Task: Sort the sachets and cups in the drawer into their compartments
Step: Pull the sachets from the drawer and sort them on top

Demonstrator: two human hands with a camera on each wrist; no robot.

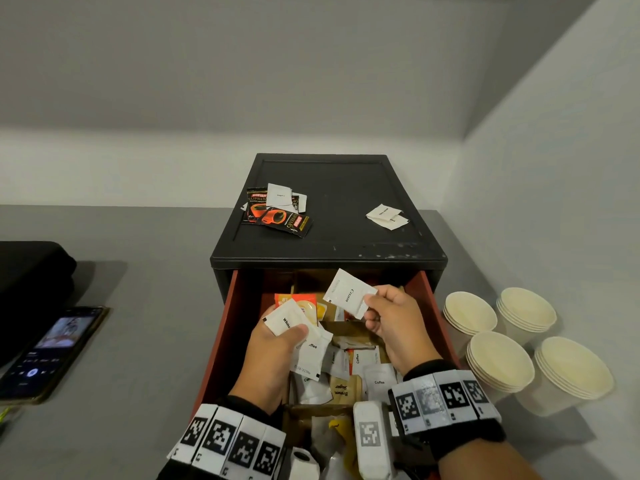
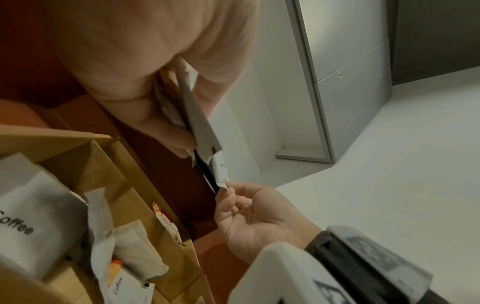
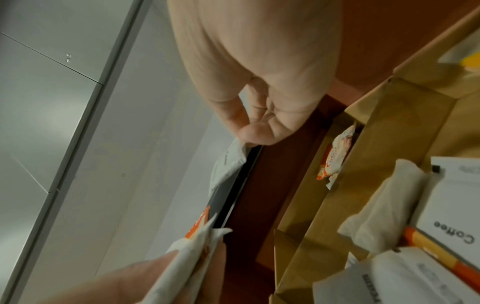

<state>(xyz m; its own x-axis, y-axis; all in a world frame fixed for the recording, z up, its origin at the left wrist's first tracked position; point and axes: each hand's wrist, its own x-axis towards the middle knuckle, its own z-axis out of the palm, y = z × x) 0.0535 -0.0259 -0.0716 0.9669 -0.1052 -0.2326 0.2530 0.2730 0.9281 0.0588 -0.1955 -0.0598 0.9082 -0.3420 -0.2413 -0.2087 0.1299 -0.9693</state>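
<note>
Wristbands with printed markers point(image 1: 235, 441) sit closest, above the open drawer point(image 1: 221, 341). Over the drawer's middle, the left hand point(image 1: 277, 351) pinches a small stack of white sachets point(image 1: 287, 320); the right hand point(image 1: 394, 323) pinches a cream sachet point(image 1: 349, 294) by one corner. Best to read each label first, then drop it flat inside its cardboard divider point(image 2: 109, 164). Paper cups point(image 1: 502, 362) wait on the table, right of the drawer.

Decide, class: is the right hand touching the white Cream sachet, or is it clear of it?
Touching. The head view shows the right hand pinching the Cream sachet by its corner between thumb and fingertip, held up above the open drawer.
</note>
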